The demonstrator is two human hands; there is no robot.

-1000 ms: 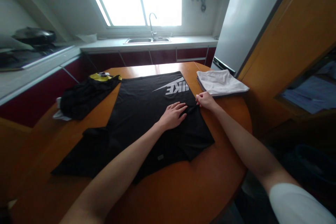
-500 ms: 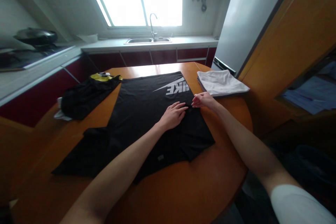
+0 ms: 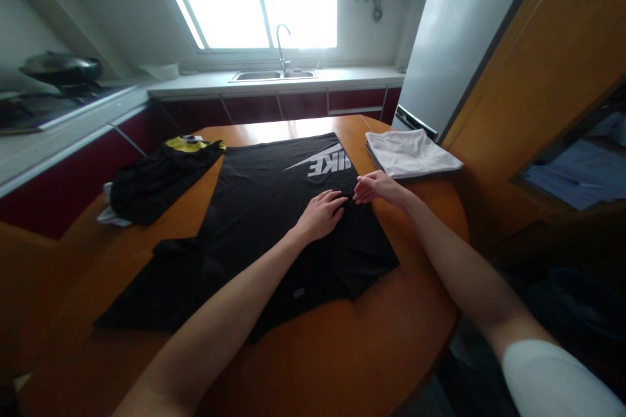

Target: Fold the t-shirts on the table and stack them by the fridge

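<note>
A black T-shirt (image 3: 264,202) with a folded-over side and white NIKE lettering lies spread on the wooden table, its hem toward the far side and its sleeves nearer me. My left hand (image 3: 320,215) rests palm down on the shirt, right of its middle, fingers stretched out. At the shirt's right edge, my right hand (image 3: 375,187) has its fingers closed together on the black fabric. The tips of the two hands are close, with a small gap between them.
A stack of folded clothes (image 3: 413,153), white on top, sits at the table's far right. Crumpled black and yellow clothing (image 3: 156,179) lies at the left. Beyond the wooden table (image 3: 313,358) are a counter with a sink (image 3: 274,75), a stove with a pan (image 3: 61,68) and a fridge (image 3: 454,32).
The view has shifted very slightly. Both hands stay at nearly the same places on the shirt, and the shirt lies as before.
</note>
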